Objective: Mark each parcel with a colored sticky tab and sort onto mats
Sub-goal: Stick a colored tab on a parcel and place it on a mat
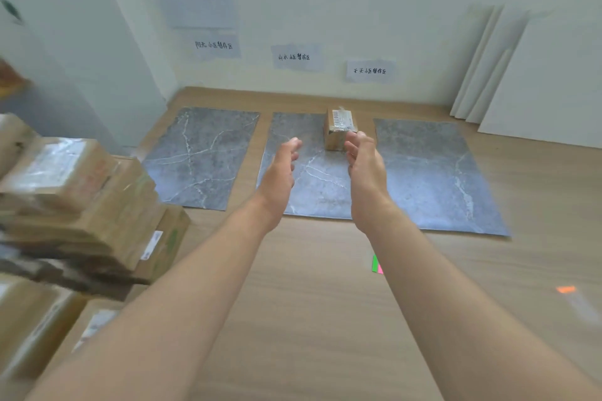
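Observation:
A small brown cardboard parcel point(338, 128) with a white label stands at the far right corner of the middle grey marble mat point(306, 192). Two more grey mats lie beside it, the left mat point(202, 156) and the right mat point(433, 172). My left hand point(280, 172) hovers over the middle mat with relaxed fingers, holding nothing. My right hand point(363, 159) reaches just in front of the parcel, fingers loosely curved, fingertips close to its near side. A pad of green and pink sticky tabs point(377, 265) lies on the wooden floor, partly behind my right forearm.
A blurred stack of cardboard parcels point(81, 205) fills the left side. Paper signs point(294, 57) hang on the wall above each mat. White boards point(508, 75) lean on the wall at right. An orange tab point(566, 289) lies on the floor at right.

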### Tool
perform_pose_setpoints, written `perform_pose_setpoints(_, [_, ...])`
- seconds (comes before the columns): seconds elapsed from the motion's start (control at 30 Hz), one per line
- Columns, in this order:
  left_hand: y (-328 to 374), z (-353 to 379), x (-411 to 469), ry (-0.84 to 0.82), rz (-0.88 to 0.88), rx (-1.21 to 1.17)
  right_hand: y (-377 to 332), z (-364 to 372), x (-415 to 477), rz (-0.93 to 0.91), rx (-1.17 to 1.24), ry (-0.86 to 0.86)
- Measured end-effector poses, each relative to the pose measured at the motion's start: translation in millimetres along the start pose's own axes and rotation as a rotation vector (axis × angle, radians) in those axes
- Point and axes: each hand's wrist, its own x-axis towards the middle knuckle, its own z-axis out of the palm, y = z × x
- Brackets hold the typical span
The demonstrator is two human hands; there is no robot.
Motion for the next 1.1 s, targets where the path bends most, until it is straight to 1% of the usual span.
perform_pose_setpoints(0.1, [4.9,-5.1,-51.2,0.017,0.006,-0.007,-5.4,-9.1,-45.3,-0.005,-0.007,-0.033])
perform_pose_setpoints(0.23, [2.8,-7.7,-116.7,0.033,0.072,-0.039,-11.0,-28.3,-108.6,-0.014,-0.019,-0.110])
perform_pose_setpoints(0.33, [-4.8,-8.4,-161.5,0.041,0.096,-0.036,-10.5,-39.0,-147.8,-0.025,-0.008,-0.128])
perform_pose_setpoints(0.57, [-21.8,-33.4,-235.5,0.052,0.096,-0.020,-0.7,-39.5,-223.4,-0.016,-0.043,-0.195])
perform_pose_setpoints(0.67, [-26.9,-51.8,-255.8,0.068,0.112,-0.047,6.5,-28.4,-243.9,-0.007,-0.073,-0.216])
perform_pose_setpoints(0.83, [-39.9,-97.7,-276.0,0.155,0.092,-0.054,34.5,6.8,-271.0,0.024,-0.101,-0.238])
perform_pose_setpoints(1.1, [-75.6,-212.2,-294.1,0.269,0.023,-0.107,110.5,83.8,-307.3,0.126,-0.190,-0.256])
